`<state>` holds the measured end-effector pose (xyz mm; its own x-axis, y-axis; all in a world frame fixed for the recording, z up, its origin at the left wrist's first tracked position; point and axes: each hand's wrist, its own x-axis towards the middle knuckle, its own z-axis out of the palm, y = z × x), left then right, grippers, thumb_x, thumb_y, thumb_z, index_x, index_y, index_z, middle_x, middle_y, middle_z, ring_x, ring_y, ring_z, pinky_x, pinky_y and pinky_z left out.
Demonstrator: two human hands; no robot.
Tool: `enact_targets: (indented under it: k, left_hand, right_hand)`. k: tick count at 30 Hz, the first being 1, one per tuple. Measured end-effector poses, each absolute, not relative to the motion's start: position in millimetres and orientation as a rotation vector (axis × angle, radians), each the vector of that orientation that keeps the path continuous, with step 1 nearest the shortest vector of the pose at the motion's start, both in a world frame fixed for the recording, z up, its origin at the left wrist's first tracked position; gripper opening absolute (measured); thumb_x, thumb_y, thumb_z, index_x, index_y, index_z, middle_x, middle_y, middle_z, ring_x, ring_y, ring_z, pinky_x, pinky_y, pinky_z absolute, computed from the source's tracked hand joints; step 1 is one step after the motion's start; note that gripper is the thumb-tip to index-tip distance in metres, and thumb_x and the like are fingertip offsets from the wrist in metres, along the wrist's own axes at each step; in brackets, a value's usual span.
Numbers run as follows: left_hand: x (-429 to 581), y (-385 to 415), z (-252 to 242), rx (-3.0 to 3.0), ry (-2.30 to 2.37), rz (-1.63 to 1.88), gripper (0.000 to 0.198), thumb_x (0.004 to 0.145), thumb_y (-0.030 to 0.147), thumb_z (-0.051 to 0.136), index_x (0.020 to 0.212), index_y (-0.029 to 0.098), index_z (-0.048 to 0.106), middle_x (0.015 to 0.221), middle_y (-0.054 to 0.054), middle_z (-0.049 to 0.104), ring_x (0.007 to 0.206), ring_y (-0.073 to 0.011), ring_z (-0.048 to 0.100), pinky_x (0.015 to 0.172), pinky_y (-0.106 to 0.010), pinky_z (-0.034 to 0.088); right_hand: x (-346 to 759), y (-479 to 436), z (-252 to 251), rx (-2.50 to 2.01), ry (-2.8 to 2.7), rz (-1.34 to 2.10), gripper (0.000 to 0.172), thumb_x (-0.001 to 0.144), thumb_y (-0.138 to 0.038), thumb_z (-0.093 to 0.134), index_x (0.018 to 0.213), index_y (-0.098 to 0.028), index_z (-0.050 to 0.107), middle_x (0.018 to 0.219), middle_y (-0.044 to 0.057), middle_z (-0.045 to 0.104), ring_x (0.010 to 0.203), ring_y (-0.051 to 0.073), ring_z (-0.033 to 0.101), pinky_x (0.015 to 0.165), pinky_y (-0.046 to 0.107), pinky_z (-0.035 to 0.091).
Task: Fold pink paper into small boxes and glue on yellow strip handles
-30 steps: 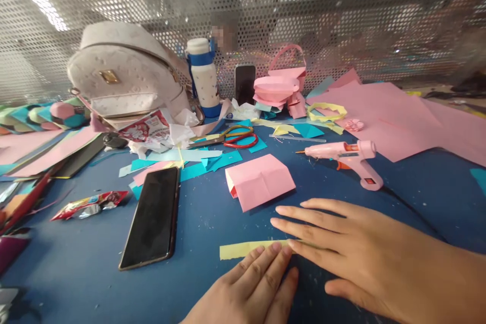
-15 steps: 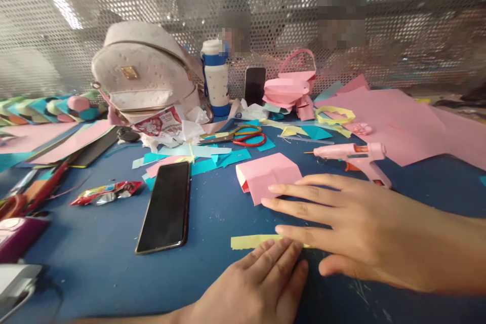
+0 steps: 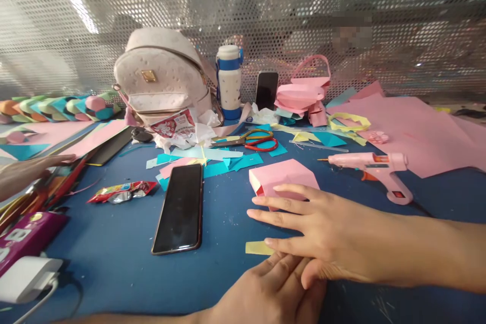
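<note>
Your right hand (image 3: pixel 334 230) splayed leftward, palm down, overlapping flattened left hand (image 3: pixel 261 286), yellow strip (image 3: pixel 257 248) partly beneath, long axis left-to-right.

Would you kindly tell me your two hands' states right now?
Left hand: open, fingers laid over the yellow strip.
Right hand: open, fingers spread, partly covering the left.

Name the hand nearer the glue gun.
Right: the right hand is in front and left of the glue gun; the left hand is farther left and closer to the camera.

Perforated metal screen (image 3: pixel 266 5) behind blue table (image 3: pixel 121 248)
</note>
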<state>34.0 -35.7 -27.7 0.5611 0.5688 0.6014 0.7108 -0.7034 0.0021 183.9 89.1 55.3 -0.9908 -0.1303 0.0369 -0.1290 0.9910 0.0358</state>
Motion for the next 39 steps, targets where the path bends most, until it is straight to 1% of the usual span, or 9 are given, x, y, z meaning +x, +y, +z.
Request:
enact_targets:
  k: [4,9,13,17,20,23,27,35,39]
  left_hand:
    - [34,-35,-25,-2.524,-1.073,-0.957,0.02,0.094,0.016,0.052,0.107,0.011,0.067,0.088,-0.004,0.073,0.084,-0.0163,0.07,0.077,-0.024,0.057]
    - [30,-36,-21,-2.575,-1.009,-0.863,0.028,0.093,0.014,0.051,0.117,0.006,0.063,0.1,-0.008,0.072,0.088,-0.0192,0.068,0.079,-0.027,0.055]
    - [27,-38,-21,-2.589,-0.98,-0.826,0.033,0.094,0.013,0.048,0.123,0.002,0.059,0.108,-0.012,0.071,0.096,-0.0221,0.066,0.081,-0.029,0.055]
    - [27,-39,-22,-2.621,-1.001,-0.836,0.034,0.093,0.013,0.047,0.125,0.002,0.057,0.106,-0.011,0.071,0.093,-0.0219,0.066,0.075,-0.029,0.055]
    - [30,-39,-23,-2.656,-1.044,-0.87,0.034,0.093,0.012,0.046,0.124,0.004,0.057,0.096,-0.008,0.072,0.082,-0.0207,0.066,0.068,-0.029,0.055]
    - [35,-37,-23,-2.646,-1.092,-0.995,0.027,0.092,0.012,0.046,0.114,0.008,0.061,0.081,-0.004,0.071,0.066,-0.0192,0.064,0.058,-0.028,0.054]
    - [41,-35,-24,-2.59,-1.149,-1.22,0.018,0.093,0.015,0.046,0.097,0.013,0.063,0.072,-0.001,0.07,0.06,-0.0171,0.064,0.054,-0.026,0.053]
    - [41,-33,-34,-2.487,-1.112,-1.192,0.036,0.092,0.011,0.037,0.064,0.015,0.058,0.05,-0.002,0.058,0.045,-0.0148,0.057,0.046,-0.025,0.051]
    - [42,-33,-33,-2.496,-1.121,-1.209,0.036,0.094,0.012,0.035,0.067,0.013,0.059,0.053,-0.003,0.06,0.049,-0.014,0.06,0.051,-0.024,0.055]
  right_hand:
    - [174,89,53,0.242,-3.084,-0.051,0.039,0.098,-0.043,0.048,0.13,-0.023,0.06,0.149,0.01,0.044,0.142,0.027,0.033,0.109,0.049,0.035]
    - [159,89,49,0.272,-3.09,-0.08,0.036,0.099,-0.041,0.046,0.129,-0.025,0.059,0.15,0.011,0.042,0.144,0.026,0.027,0.109,0.05,0.033]
    - [151,88,51,0.316,-3.076,-0.11,0.035,0.099,-0.041,0.046,0.124,-0.023,0.062,0.15,0.011,0.043,0.143,0.026,0.03,0.109,0.049,0.032]
    - [150,86,49,0.295,-3.058,-0.13,0.035,0.098,-0.042,0.047,0.122,-0.023,0.063,0.149,0.01,0.044,0.142,0.026,0.031,0.108,0.048,0.034]
    - [153,82,43,0.266,-3.042,-0.203,0.036,0.098,-0.043,0.048,0.122,-0.022,0.064,0.148,0.011,0.045,0.142,0.027,0.032,0.107,0.048,0.037]
    - [156,77,37,0.227,-2.988,-0.267,0.039,0.096,-0.048,0.048,0.12,-0.023,0.066,0.146,0.007,0.049,0.141,0.029,0.033,0.108,0.047,0.038]
    - [160,72,32,0.166,-2.969,-0.258,0.042,0.096,-0.05,0.048,0.122,-0.022,0.066,0.144,0.005,0.052,0.14,0.028,0.035,0.107,0.045,0.04]
    - [170,52,31,-0.031,-2.914,-0.242,0.039,0.102,-0.032,0.036,0.127,-0.016,0.061,0.145,0.006,0.05,0.14,0.019,0.036,0.111,0.035,0.031]
    - [179,47,28,-0.065,-2.868,-0.24,0.04,0.101,-0.023,0.033,0.125,-0.013,0.063,0.142,0.007,0.054,0.137,0.02,0.04,0.113,0.035,0.029]
